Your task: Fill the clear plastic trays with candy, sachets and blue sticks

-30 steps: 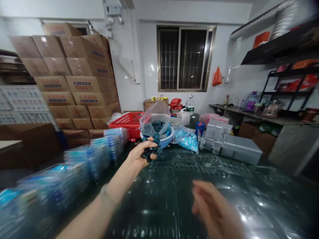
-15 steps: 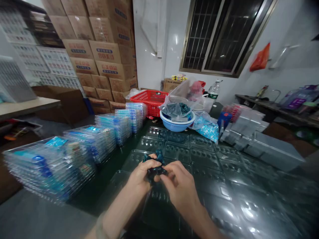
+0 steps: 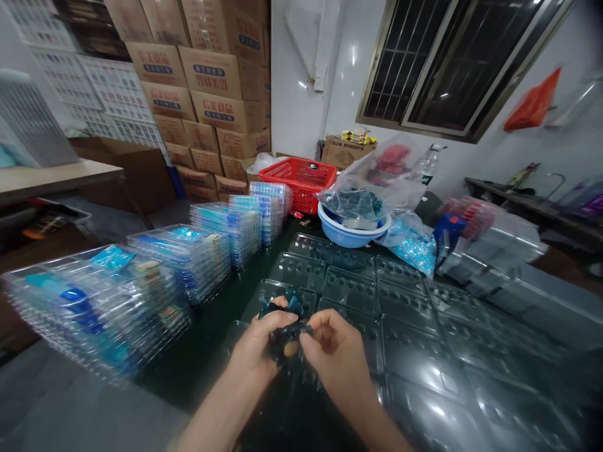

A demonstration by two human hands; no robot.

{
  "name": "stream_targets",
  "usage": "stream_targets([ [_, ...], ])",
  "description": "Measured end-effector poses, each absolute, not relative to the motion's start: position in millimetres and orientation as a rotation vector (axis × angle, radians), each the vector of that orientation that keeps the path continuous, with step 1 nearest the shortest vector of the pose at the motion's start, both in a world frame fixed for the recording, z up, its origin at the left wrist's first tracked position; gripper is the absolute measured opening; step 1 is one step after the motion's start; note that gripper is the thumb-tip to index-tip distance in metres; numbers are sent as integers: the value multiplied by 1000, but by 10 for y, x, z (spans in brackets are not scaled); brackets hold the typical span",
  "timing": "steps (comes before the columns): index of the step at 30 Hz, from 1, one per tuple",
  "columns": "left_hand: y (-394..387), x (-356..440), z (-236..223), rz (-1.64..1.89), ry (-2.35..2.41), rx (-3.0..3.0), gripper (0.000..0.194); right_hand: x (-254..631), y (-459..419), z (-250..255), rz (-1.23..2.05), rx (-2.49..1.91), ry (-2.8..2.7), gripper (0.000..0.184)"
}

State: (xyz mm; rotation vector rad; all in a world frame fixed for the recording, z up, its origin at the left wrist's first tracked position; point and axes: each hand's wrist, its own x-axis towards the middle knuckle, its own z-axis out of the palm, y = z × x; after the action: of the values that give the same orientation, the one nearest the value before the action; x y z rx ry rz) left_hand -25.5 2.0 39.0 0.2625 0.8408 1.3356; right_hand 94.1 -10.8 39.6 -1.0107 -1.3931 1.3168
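Observation:
My left hand (image 3: pixel 258 342) is closed around a bunch of small, dark teal, glossy plastic pieces (image 3: pixel 282 309); their exact kind is too blurred to make out. Thumb and fingers of my right hand (image 3: pixel 335 351) pinch the end of one dark piece that sticks out toward it. Both hands are close together over the dark green table. Under and beyond them lie rows of clear plastic blister trays (image 3: pixel 351 285) with moulded hollows.
Stacks of clear trays (image 3: pixel 160 282) with blue items line the left. At the back are a red basket (image 3: pixel 301 182), a blue basin (image 3: pixel 351 237) holding bagged dark teal pieces, and a bag of blue packets (image 3: pixel 412 242). Clear plastic boxes (image 3: pixel 509 270) sit at right. Cartons (image 3: pixel 221 81) are piled behind.
The view has swung left, so the surroundings appear further right. My hands stay together on the dark teal pieces, with the fingers slightly shifted.

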Motion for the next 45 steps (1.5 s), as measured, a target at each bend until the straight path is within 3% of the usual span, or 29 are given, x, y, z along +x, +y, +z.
stream_targets([
  [22,0,-383,420,1412,1045,385,20,845,71,264,1552,-969,-1149,12],
  [26,-3,-364,436,1442,1060,381,21,805,85,237,1339,-988,-1174,22],
  [30,29,-363,429,1472,1069,304,23,822,58,270,917,-982,-1543,13],
  [33,62,-389,406,1459,1035,274,25,853,53,297,790,-934,-1731,17],
  [40,70,-406,385,1502,1071,277,25,834,106,256,865,-1071,-1724,13],
  [45,37,-392,410,1473,1123,347,25,779,151,204,1169,-1131,-1493,15],
])
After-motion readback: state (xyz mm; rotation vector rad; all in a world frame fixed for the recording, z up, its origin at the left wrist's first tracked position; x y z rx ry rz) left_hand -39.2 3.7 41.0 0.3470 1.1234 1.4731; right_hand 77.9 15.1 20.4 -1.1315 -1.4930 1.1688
